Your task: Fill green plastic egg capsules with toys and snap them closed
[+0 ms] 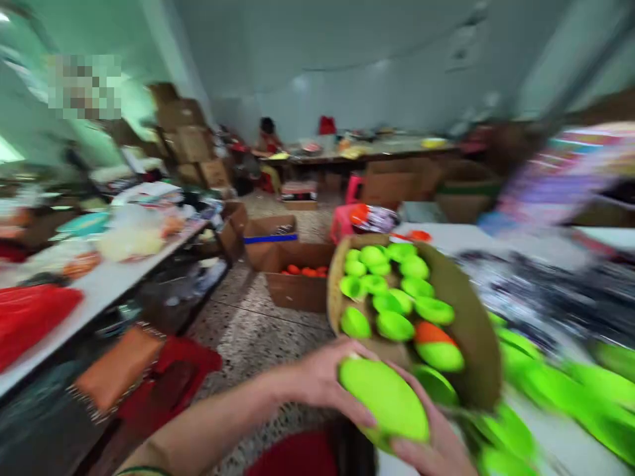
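Observation:
A smooth lime-green egg-shaped shell (384,400) is held at the lower middle of the view. My left hand (337,380) has its fingers wrapped round the near left side of it. On the lower right side my right hand (431,439) grips the same shell, partly cut off by the bottom edge. Just beyond is a cardboard box (466,317) with several lime-green half shells (395,325) inside. Among them lies an orange-and-green shell (439,345). More green shells (560,380) are spread on the white table at the right, blurred by motion.
A carton of orange pieces (300,287) stands on the speckled floor, near a pink stool (342,221). Dark shiny packets (516,284) lie on the right table (461,235). At left is a loaded table (129,264). A person (268,139) sits at the far bench.

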Tool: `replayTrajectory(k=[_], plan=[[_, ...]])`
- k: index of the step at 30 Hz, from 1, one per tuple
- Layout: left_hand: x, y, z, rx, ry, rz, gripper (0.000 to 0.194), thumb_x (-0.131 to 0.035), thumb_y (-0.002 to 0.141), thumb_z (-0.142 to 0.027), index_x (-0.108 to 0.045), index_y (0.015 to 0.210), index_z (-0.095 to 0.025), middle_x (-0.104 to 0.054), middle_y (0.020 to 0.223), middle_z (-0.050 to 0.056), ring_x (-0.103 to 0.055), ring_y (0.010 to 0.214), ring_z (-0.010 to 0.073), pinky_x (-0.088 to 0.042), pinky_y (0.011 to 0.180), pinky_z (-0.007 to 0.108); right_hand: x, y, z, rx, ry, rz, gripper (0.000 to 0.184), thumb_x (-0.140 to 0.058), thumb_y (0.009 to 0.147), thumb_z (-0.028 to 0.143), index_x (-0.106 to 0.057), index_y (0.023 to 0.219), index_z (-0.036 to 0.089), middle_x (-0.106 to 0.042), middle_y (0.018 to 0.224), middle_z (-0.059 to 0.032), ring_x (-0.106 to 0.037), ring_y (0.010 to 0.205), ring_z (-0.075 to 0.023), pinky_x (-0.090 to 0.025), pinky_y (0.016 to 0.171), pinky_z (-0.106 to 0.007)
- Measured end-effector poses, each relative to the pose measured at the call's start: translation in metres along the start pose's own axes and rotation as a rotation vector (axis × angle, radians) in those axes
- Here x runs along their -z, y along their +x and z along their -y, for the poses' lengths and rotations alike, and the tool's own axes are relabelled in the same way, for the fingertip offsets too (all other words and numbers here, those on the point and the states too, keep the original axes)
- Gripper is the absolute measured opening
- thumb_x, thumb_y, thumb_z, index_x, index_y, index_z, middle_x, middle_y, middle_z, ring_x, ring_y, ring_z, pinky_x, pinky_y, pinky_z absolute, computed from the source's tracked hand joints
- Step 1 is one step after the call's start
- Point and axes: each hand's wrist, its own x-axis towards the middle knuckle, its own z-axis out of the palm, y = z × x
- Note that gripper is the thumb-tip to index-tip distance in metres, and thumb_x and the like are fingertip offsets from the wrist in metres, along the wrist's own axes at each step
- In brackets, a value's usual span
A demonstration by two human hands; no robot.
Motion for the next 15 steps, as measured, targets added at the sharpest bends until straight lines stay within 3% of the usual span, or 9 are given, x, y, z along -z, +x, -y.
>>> replayTrajectory(k=[2, 3, 6, 15], plan=[[0.002, 0.004, -0.002, 0.054, -0.115, 0.049, 0.072, -0.090, 0.053, -0.037, -0.059, 0.116, -0.023, -0.061, 0.110, 0.003, -0.057, 0.100, 0.0226, -0.048, 0.086, 0.035, 0.022, -0.016, 0.008, -0.059, 0.071, -0.005, 0.097, -0.089, 0.047, 0.056, -0.050, 0.128, 0.022, -0.067, 0.115, -0.0096, -0.064, 0.102, -0.0329, -0.053, 0.087, -0.046], [0.002, 0.007, -0.003, 0.070, -0.164, 0.078, 0.071, -0.090, 0.054, -0.034, -0.058, 0.116, -0.023, -0.061, 0.110, 0.002, -0.056, 0.100, 0.0218, -0.047, 0.086, 0.035, 0.028, -0.020, 0.012, -0.078, 0.106, 0.011, 0.099, -0.092, 0.042, 0.049, -0.050, 0.127, 0.022, -0.067, 0.114, -0.0096, -0.063, 0.104, -0.0336, -0.053, 0.088, -0.045], [-0.001, 0.013, -0.007, 0.113, -0.271, 0.138, 0.068, -0.089, 0.056, -0.031, -0.056, 0.116, -0.023, -0.061, 0.107, 0.001, -0.056, 0.098, 0.0203, -0.046, 0.084, 0.032, 0.035, -0.020, 0.023, -0.091, 0.157, 0.018, 0.093, -0.092, 0.043, 0.037, -0.049, 0.125, 0.022, -0.067, 0.114, -0.0084, -0.062, 0.105, -0.0320, -0.051, 0.088, -0.043], [-0.008, 0.022, -0.003, 0.178, -0.278, 0.154, 0.074, -0.090, 0.056, -0.028, -0.053, 0.119, -0.022, -0.062, 0.104, 0.001, -0.057, 0.092, 0.0184, -0.046, 0.073, 0.026, 0.045, -0.026, 0.025, -0.099, 0.096, 0.025, 0.095, -0.090, 0.047, 0.033, -0.045, 0.130, 0.022, -0.065, 0.118, -0.0092, -0.061, 0.104, -0.0306, -0.050, 0.088, -0.042]])
